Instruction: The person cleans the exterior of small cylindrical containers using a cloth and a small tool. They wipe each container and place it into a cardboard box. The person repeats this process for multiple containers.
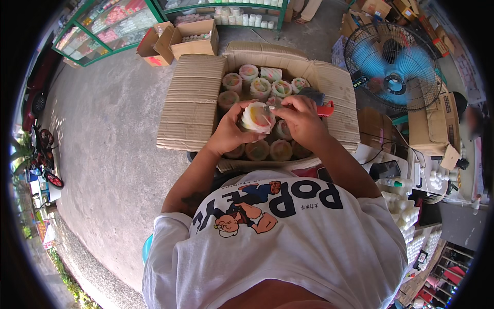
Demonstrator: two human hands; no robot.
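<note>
My left hand [230, 129] grips a carved candle [257, 117], white with yellow, green and red patches and a scalloped rim, above an open cardboard box. My right hand [305, 119] is closed around a red-handled tool [325, 109], probably a cutter; its working end is hidden. The right fingertips are at the right side of the held candle. Below both hands, the cardboard box [193, 102] holds several similar candles [260, 88] standing upright, some partly covered by my hands. A dark grey item [312, 94], perhaps a cloth, lies behind my right hand.
A large blue-bladed floor fan [394, 73] stands right of the box. Two smaller cartons [195, 40] sit on the concrete floor [112, 127] before green-framed shelves [160, 13]. At right, a worktop carries a phone [386, 170] and white candles [401, 210]. A person's legs [308, 9] show at the back.
</note>
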